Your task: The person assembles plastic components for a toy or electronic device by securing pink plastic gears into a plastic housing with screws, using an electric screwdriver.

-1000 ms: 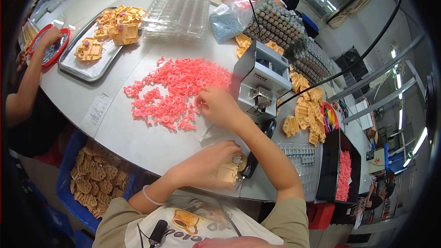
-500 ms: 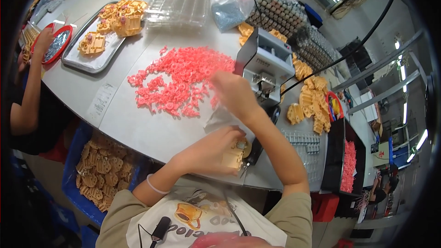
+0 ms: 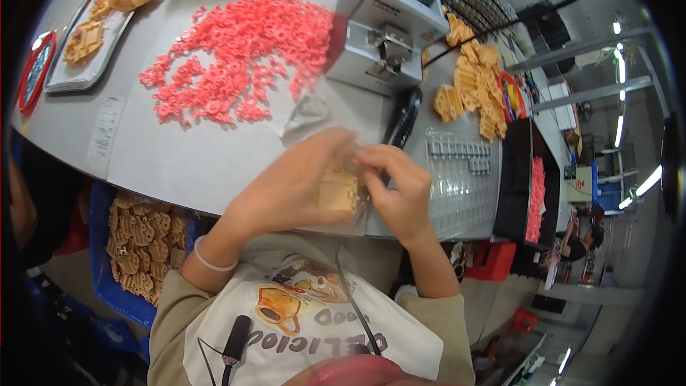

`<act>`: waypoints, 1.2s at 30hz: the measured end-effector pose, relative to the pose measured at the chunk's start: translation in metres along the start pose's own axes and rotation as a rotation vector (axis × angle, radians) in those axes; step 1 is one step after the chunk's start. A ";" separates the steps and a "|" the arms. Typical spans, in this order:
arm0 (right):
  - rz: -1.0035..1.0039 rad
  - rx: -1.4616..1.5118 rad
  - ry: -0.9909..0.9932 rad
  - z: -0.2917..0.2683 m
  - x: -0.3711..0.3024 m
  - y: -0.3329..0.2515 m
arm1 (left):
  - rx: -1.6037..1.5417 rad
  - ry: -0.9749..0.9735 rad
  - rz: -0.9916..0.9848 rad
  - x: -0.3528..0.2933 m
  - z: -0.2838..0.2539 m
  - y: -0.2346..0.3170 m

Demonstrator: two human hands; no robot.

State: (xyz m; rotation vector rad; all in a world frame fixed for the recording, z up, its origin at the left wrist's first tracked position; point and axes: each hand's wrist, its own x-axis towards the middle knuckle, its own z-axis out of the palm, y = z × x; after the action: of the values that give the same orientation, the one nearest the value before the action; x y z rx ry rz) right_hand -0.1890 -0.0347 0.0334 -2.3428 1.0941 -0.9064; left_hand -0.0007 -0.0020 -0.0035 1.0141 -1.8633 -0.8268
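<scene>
Close to the table's front edge, my left hand [image 3: 289,182] is closed round a pale yellow plastic housing [image 3: 337,194] with a boxy hollow. My right hand [image 3: 404,189] meets it at the upper right, thumb and forefinger pinched together against the housing's edge. Whatever lies between those fingertips is too small or hidden to make out. Beyond both hands spreads a heap of small pink plastic parts [image 3: 243,50]. A crumpled white scrap [image 3: 307,116] lies just past my left hand, and a black-handled tool [image 3: 404,118] rests past my right.
A grey bench machine [image 3: 386,21] stands behind the tool. To its right are yellow housings [image 3: 475,78], a clear tray [image 3: 457,193] with metal pieces and a black bin [image 3: 511,193] of pink parts. A metal tray [image 3: 107,64] sits far left; a blue crate [image 3: 100,243] stands below the edge.
My right hand has come back from the pink heap to the housing in my left hand. The whole view has shifted, so the table things appear higher up.
</scene>
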 end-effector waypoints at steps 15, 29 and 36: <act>-0.177 0.007 -0.061 0.003 -0.005 0.007 | 0.086 0.026 -0.025 -0.005 0.008 -0.003; -0.017 0.091 -0.091 0.000 0.004 0.018 | 0.039 0.031 -0.031 -0.006 0.008 -0.005; 0.091 0.193 -0.117 0.000 0.007 0.007 | -0.008 0.031 -0.054 -0.004 0.007 -0.004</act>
State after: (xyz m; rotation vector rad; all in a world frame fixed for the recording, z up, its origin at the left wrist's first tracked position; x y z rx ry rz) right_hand -0.1891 -0.0447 0.0318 -2.1426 1.0097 -0.7940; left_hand -0.0044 0.0010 -0.0119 1.0698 -1.8117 -0.8448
